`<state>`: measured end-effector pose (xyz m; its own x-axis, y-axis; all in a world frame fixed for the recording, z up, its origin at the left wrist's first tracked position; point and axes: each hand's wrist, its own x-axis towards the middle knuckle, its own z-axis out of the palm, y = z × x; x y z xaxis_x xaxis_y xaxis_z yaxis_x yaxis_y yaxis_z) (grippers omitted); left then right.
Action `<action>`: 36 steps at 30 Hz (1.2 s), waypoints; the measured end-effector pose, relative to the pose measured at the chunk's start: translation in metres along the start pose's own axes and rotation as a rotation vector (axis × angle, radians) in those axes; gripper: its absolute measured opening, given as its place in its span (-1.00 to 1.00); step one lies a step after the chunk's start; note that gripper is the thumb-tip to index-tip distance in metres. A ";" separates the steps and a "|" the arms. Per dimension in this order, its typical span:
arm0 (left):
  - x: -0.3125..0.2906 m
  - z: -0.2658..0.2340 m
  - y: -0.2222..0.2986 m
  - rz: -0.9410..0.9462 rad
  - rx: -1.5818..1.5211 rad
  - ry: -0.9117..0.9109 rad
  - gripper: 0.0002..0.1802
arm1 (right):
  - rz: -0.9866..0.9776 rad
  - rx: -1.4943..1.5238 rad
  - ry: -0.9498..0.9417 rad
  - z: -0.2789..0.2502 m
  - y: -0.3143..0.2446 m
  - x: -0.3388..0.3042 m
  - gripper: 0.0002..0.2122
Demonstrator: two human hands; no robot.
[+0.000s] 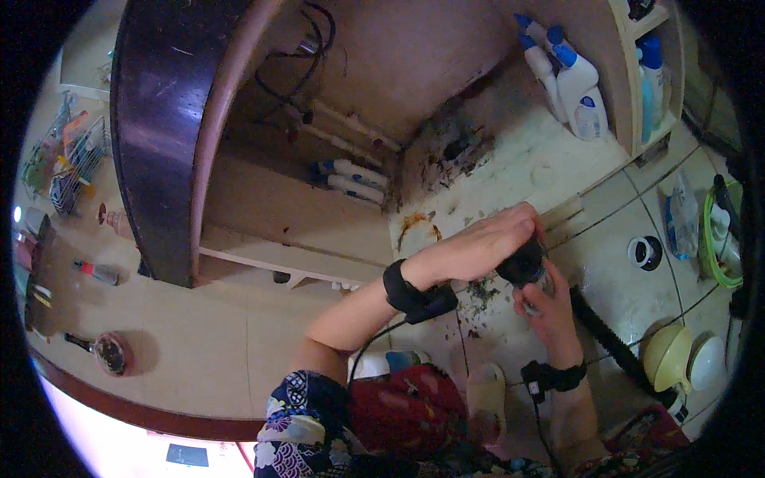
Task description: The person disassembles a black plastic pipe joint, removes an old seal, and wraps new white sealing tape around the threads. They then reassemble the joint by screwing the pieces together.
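Note:
My left hand point(498, 237) is closed over the top of a dark round-ended cylindrical piece point(522, 263), its fingers reaching past the far side. From below, my right hand point(550, 315) grips the lower part of the same piece, where a paler section shows between the fingers. What exactly the piece is I cannot make out. A black ribbed hose point(610, 338) runs from beside my right hand toward the lower right; whether it joins the held piece is hidden. Under my hands, dark crumbs of dirt point(482, 296) lie scattered on the tiles.
An open cabinet with a stained, dirty floor point(510, 171) holds white blue-capped bottles point(580, 92), more bottles point(355, 182) lying down, and black cables point(299, 80). On the tiles at right are a white-and-black ring point(644, 252), a yellow bowl point(668, 358) and a green-rimmed basin point(708, 267).

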<state>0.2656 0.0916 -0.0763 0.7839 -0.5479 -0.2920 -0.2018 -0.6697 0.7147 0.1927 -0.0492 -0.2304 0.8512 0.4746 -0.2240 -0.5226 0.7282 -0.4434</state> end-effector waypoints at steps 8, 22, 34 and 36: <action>-0.005 0.011 0.001 0.185 0.065 0.096 -0.65 | -0.178 -0.254 0.128 0.008 -0.008 -0.018 -0.39; -0.005 0.013 -0.012 0.304 -0.451 0.249 -0.16 | -0.694 -0.818 0.154 0.029 -0.034 -0.013 -0.38; -0.020 -0.016 -0.001 0.401 0.063 0.281 -0.21 | -0.916 -0.979 0.210 0.062 -0.034 -0.020 -0.33; -0.022 -0.018 -0.001 0.404 0.039 0.264 -0.20 | -0.997 -1.054 0.259 0.063 -0.036 -0.021 -0.33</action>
<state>0.2591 0.1132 -0.0595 0.7594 -0.6256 0.1789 -0.5386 -0.4502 0.7122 0.1906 -0.0539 -0.1552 0.8743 -0.1781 0.4515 0.4504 -0.0488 -0.8915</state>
